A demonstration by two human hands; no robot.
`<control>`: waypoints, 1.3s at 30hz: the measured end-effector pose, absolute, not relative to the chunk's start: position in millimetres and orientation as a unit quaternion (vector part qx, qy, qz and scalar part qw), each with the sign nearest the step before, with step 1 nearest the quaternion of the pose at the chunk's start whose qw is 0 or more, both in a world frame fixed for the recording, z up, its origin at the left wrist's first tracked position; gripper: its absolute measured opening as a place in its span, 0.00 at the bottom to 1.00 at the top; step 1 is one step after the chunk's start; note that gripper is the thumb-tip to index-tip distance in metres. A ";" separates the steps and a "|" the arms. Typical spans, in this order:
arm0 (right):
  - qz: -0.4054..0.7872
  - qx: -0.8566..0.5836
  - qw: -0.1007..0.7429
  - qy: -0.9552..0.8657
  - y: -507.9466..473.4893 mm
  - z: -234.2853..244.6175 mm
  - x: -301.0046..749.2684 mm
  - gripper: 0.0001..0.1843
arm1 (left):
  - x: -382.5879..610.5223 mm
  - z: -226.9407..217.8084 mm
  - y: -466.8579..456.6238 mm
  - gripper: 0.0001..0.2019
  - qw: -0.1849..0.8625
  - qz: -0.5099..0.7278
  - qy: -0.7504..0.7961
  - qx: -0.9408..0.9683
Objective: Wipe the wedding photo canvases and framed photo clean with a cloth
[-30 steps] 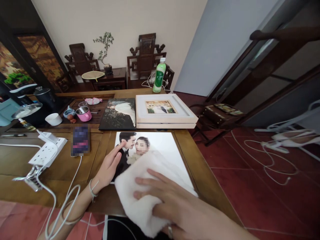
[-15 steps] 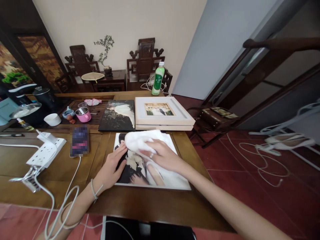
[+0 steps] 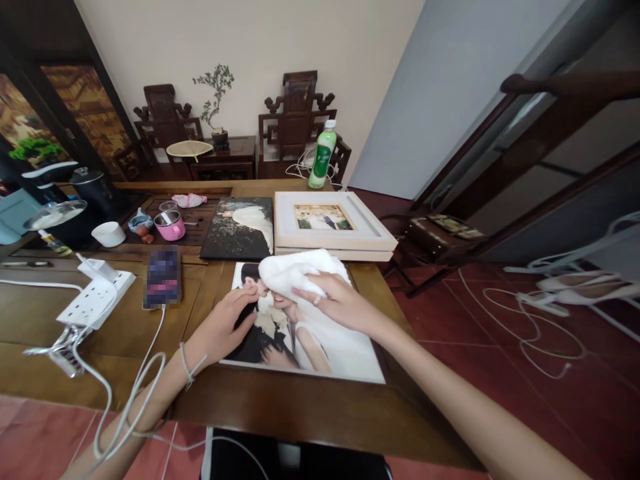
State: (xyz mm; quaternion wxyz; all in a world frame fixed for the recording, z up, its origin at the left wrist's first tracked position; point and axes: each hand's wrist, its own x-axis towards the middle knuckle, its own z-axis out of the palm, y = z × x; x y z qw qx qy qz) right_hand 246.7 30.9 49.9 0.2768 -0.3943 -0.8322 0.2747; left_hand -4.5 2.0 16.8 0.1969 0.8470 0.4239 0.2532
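Observation:
A large wedding photo print [image 3: 325, 347] lies flat at the near edge of the wooden table [image 3: 310, 407]. My right hand [image 3: 337, 303] presses a white cloth [image 3: 295, 270] onto the print's upper part, fingers curled over the cloth. My left hand [image 3: 225, 327] lies flat on the print's left side, fingers spread, holding it still. A thin band circles my left wrist.
Behind the print are a dark photo panel [image 3: 240, 230] and a white framed photo [image 3: 330, 227]. A phone [image 3: 161, 285], power strip [image 3: 95, 300] and cables lie left. A pink pot [image 3: 170, 227], white bowl [image 3: 109, 233] and green bottle [image 3: 321, 155] stand farther back. Cables trail on the red floor at right.
My right hand carried the cloth from the print's near end up to its far end, then shifted slightly. My left hand stayed on the print's left side.

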 end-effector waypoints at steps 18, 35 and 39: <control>0.100 -0.341 0.202 -0.913 -80.2 26.7 313.5 0.08 | -2.6 13.0 -6.3 0.18 0.164 0.252 0.432 0.850; 0.077 -0.422 0.268 -0.863 17.3 23.0 302.5 0.12 | 3.4 11.0 -10.4 0.19 0.192 0.300 0.476 0.804; 0.061 -0.409 0.288 -0.864 23.8 15.5 296.4 0.09 | 3.9 10.7 -11.9 0.18 0.193 0.317 0.475 0.798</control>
